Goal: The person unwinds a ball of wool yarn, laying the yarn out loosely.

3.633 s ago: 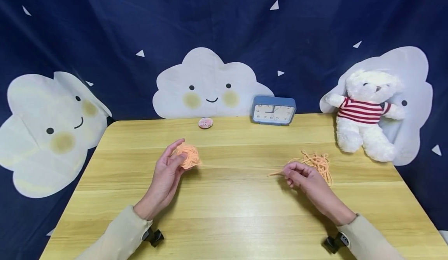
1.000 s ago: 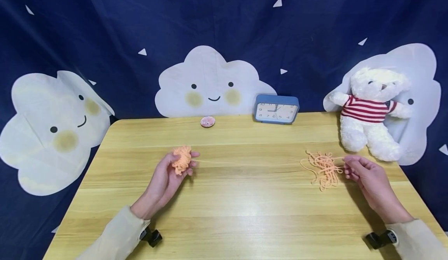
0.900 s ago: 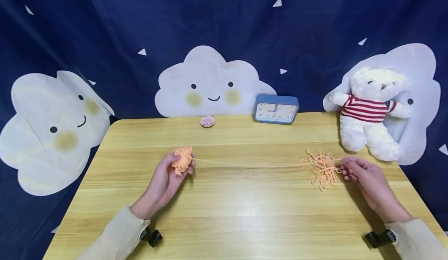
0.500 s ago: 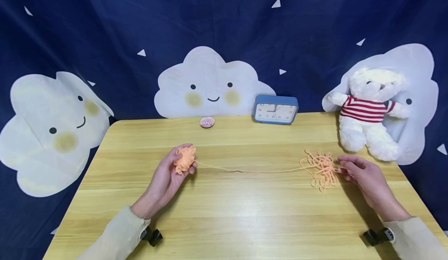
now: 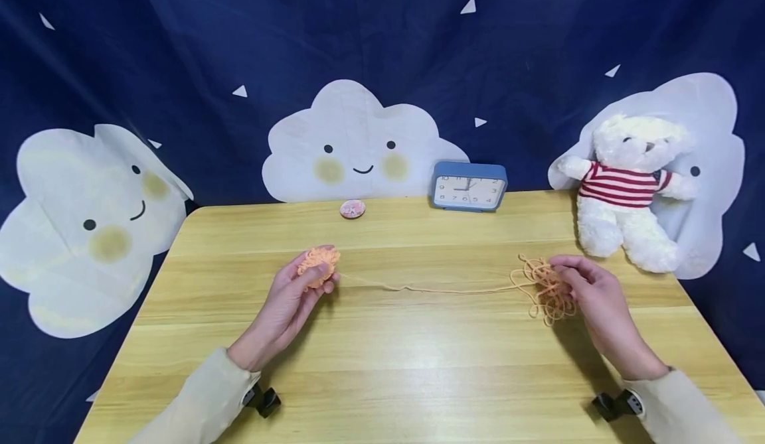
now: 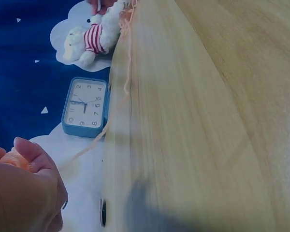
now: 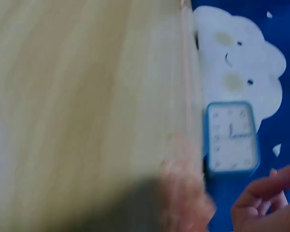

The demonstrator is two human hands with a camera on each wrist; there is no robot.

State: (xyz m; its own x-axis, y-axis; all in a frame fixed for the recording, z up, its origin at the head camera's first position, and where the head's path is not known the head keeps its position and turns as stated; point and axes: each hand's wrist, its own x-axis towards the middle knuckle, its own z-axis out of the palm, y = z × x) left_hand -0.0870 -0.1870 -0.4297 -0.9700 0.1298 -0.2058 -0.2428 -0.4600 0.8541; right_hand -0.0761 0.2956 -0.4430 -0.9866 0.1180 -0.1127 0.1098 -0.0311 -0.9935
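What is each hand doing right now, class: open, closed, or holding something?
Left hand: grips the small orange yarn ball.
Right hand: fingers curled at the loose yarn tangle on the table; cannot tell whether it pinches a strand.

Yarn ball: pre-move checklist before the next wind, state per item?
1. Left hand holds the yarn ball: ok.
2. Right hand on the loose yarn pile: ok; grip on a strand: cannot tell.
3. Strand between ball and pile taut: not ok, it lies slack on the table.
4. Pile free of tangles: cannot tell.
5. Clock and teddy bear apart from the strand: ok.
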